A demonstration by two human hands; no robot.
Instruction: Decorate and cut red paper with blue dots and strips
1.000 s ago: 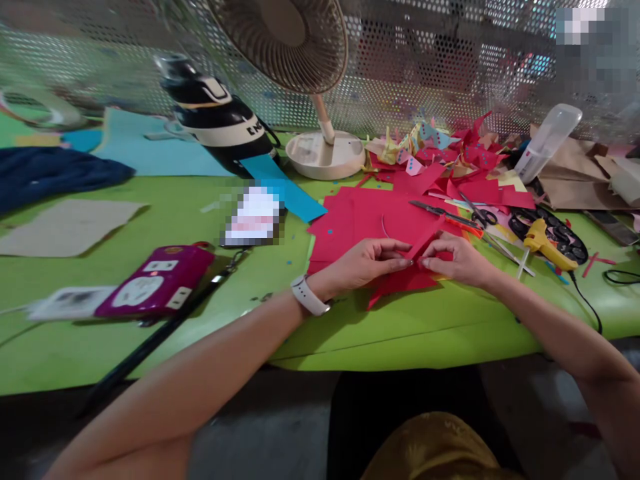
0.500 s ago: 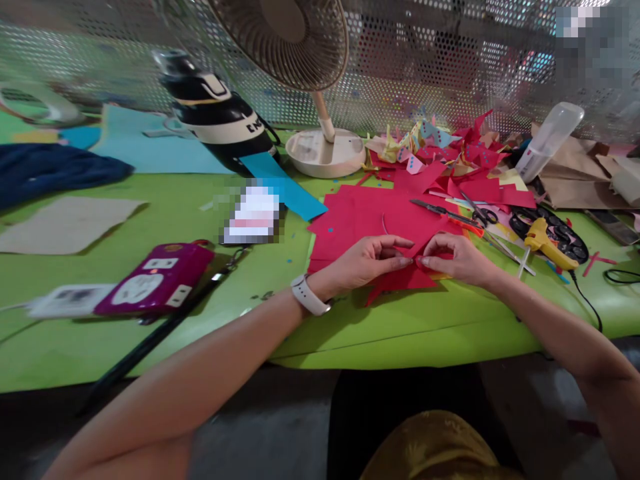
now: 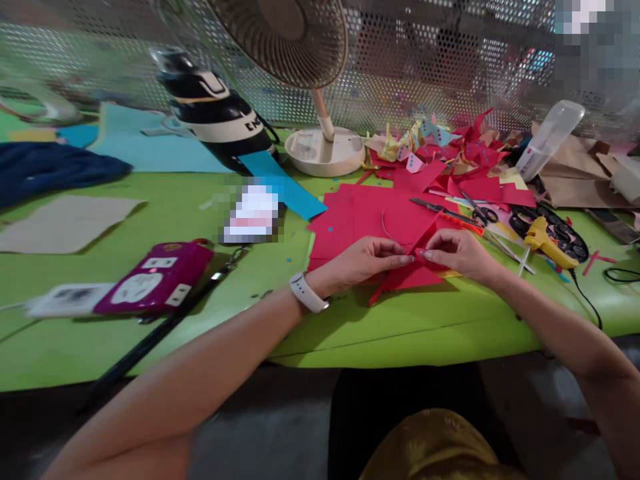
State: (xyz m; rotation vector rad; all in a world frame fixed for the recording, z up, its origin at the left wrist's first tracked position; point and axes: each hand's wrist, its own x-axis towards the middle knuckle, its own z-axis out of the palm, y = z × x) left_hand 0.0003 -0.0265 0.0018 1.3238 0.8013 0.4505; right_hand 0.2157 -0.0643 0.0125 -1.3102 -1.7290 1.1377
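Between my two hands is a folded piece of red paper point(image 3: 413, 275), its pointed flaps sticking out below and above the fingers. My left hand point(image 3: 375, 259), with a white band at the wrist, pinches it from the left. From the right, my right hand point(image 3: 453, 253) pinches the same piece, fingertips close to the left ones. The fingers hide the middle of the folds. Under and behind the hands lie flat red sheets point(image 3: 345, 213). A cutter knife point(image 3: 445, 212) and scissors point(image 3: 483, 212) rest just beyond my right hand.
A yellow glue gun point(image 3: 547, 243) lies to the right, near a clear bottle point(image 3: 550, 140). Folded paper pieces point(image 3: 435, 143) are heaped at the back beside a fan point(image 3: 325, 150). A black bottle point(image 3: 220, 113) and a purple power strip point(image 3: 155, 277) stand on the left.
The red paper has turned slightly in my fingers, and its lower flaps have shifted a little to the right. Both hands keep pinching it in nearly the same place.
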